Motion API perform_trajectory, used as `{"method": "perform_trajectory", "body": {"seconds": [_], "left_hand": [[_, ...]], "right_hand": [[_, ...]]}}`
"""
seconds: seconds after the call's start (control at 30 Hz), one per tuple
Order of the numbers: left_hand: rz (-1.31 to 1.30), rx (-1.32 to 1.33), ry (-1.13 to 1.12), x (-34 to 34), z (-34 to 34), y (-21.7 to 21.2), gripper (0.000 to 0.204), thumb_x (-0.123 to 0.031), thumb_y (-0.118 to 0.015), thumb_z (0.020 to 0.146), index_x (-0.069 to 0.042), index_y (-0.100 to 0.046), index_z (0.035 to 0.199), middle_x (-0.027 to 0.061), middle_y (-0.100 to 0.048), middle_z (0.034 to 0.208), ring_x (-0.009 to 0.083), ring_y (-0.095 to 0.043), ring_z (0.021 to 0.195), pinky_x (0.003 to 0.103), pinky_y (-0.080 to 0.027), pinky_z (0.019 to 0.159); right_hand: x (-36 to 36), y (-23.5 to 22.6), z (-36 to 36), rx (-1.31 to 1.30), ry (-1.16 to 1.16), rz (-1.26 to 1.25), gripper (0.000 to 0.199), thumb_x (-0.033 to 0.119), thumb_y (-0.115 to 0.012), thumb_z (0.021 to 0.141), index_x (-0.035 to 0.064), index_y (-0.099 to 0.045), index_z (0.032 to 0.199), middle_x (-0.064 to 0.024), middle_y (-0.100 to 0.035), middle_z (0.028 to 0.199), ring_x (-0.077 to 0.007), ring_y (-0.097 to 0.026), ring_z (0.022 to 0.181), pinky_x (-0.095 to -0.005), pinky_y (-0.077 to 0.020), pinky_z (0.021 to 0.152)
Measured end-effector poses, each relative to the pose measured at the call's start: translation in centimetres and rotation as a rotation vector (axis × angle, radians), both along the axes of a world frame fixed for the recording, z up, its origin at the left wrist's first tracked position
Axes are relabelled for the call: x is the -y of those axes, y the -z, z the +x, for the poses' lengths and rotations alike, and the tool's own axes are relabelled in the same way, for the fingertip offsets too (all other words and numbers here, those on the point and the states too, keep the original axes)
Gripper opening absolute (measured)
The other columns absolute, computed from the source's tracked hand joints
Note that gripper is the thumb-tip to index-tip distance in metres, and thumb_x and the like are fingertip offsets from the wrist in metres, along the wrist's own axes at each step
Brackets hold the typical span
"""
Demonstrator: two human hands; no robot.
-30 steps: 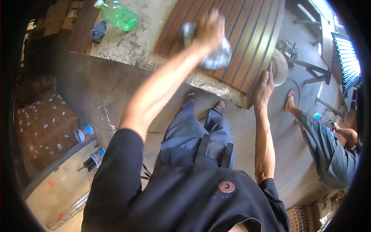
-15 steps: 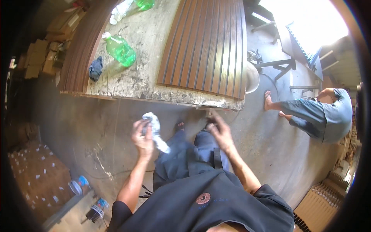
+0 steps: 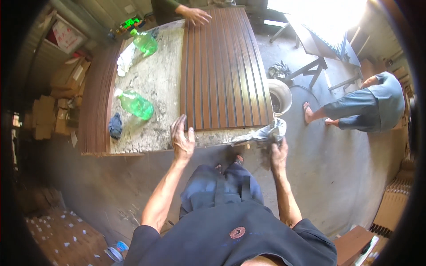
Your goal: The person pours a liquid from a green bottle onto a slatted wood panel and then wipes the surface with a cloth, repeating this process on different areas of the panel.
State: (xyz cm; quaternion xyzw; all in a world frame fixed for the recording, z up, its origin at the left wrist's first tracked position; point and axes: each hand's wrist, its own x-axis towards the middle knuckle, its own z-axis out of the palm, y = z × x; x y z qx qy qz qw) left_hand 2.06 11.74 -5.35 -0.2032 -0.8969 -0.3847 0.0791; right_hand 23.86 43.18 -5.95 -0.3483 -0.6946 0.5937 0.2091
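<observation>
A brown grooved wood slat panel point(image 3: 217, 71) lies on the worn workbench point(image 3: 166, 62). At its near left corner is my left hand point(image 3: 182, 144), fingers stretched out and apart, holding nothing; whether it presses on the panel I cannot tell. My right hand point(image 3: 278, 155) grips a pale grey-white cloth point(image 3: 268, 133) by the panel's near right corner, part of the cloth trailing along the bench's front edge. Another person's hand point(image 3: 195, 15) is spread over the panel's far left corner.
Two green bottles, one near point(image 3: 136, 105) and one far point(image 3: 145, 43), lie left of the panel with a dark blue rag point(image 3: 115, 126) and a white cloth point(image 3: 126, 60). Stacked panels point(image 3: 100, 97) line the left. A bucket point(image 3: 286, 95) stands at right; beyond it, a person point(image 3: 372, 104) bends over.
My hands have come forward to the panel's near corners. The cloth has passed from my left hand to my right. Another person's hand has come into view at the far end.
</observation>
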Motion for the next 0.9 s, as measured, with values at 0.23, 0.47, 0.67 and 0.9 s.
{"method": "perform_trajectory", "body": {"seconds": [0.23,0.47,0.67,0.9], "left_hand": [[-0.177,0.005,0.369,-4.0,-11.5,4.8,0.060,-0.024,-0.054,0.107,0.001,-0.048,0.161,0.0275,-0.034,0.174,0.0495,-0.021,0.164,0.056,-0.022,0.134],[-0.133,-0.094,0.558,-4.6,-12.7,5.8,0.057,-0.026,-0.044,0.115,0.000,-0.043,0.165,0.0274,-0.023,0.178,0.0476,-0.013,0.167,0.058,-0.015,0.134],[-0.148,-0.142,0.574,-4.1,-13.0,5.5,0.056,-0.026,-0.046,0.115,0.002,-0.044,0.163,0.0295,-0.025,0.177,0.0490,-0.016,0.165,0.058,-0.017,0.134],[-0.095,-0.145,0.571,-3.7,-13.7,5.8,0.053,-0.027,-0.049,0.115,0.000,-0.051,0.160,0.0266,-0.028,0.177,0.0462,-0.018,0.166,0.057,-0.018,0.133]], "right_hand": [[-2.7,4.2,-6.1,0.086,0.363,0.701,0.053,0.001,-0.059,0.087,-0.0040,-0.059,0.140,-0.0259,-0.063,0.132,-0.0451,-0.059,0.123,-0.0528,-0.0446,0.111],[4.5,3.0,-12.6,0.460,0.540,0.824,0.065,0.002,-0.065,0.088,-0.0116,-0.051,0.150,-0.0289,-0.059,0.139,-0.0457,-0.054,0.129,-0.0534,-0.0419,0.116],[23.7,0.9,-19.2,0.197,0.430,0.632,0.063,-0.011,-0.054,0.089,-0.0085,-0.053,0.152,-0.0305,-0.060,0.136,-0.0474,-0.062,0.125,-0.0477,-0.0580,0.105],[9.0,-0.1,-12.3,0.091,0.848,0.480,0.061,-0.002,-0.065,0.094,-0.0021,-0.053,0.153,-0.0270,-0.067,0.135,-0.0403,-0.067,0.126,-0.0469,-0.0525,0.109]]}}
